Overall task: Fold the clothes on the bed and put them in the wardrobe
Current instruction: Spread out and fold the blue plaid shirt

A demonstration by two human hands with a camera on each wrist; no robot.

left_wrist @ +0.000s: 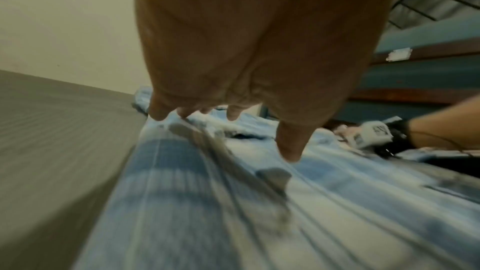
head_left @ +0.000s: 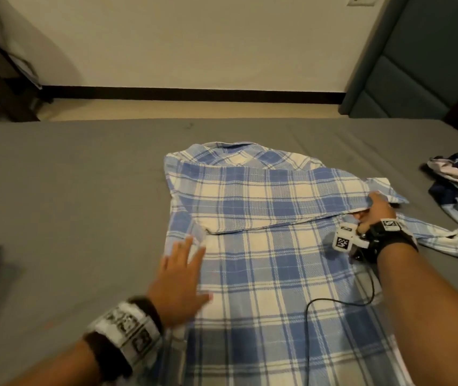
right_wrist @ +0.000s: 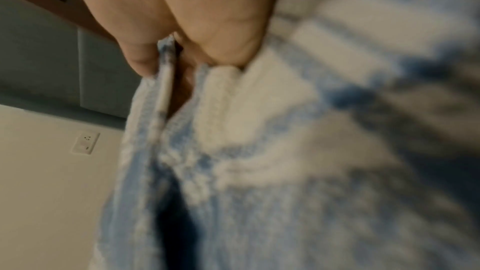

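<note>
While left hand [head_left: 179, 277] fingers lie spread on plaid shirt [head_left: 264, 246], collar pointing away, right hand [head_left: 375, 211] pinches folded sleeve.

We see the plaid shirt [head_left: 264, 246] as soft woven cloth, matt, with a slightly coarse weave. The bed [head_left: 69, 190] wears smooth matt grey fabric. The headboard [head_left: 417, 57] looks padded and upholstered; the wall [head_left: 194, 37] is matt, painted.

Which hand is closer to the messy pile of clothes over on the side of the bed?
The right hand. It grips the plaid shirt at its right edge, toward the crumpled clothes pile. The left hand lies flat on the shirt's far-left edge, across the shirt from the pile.
</note>
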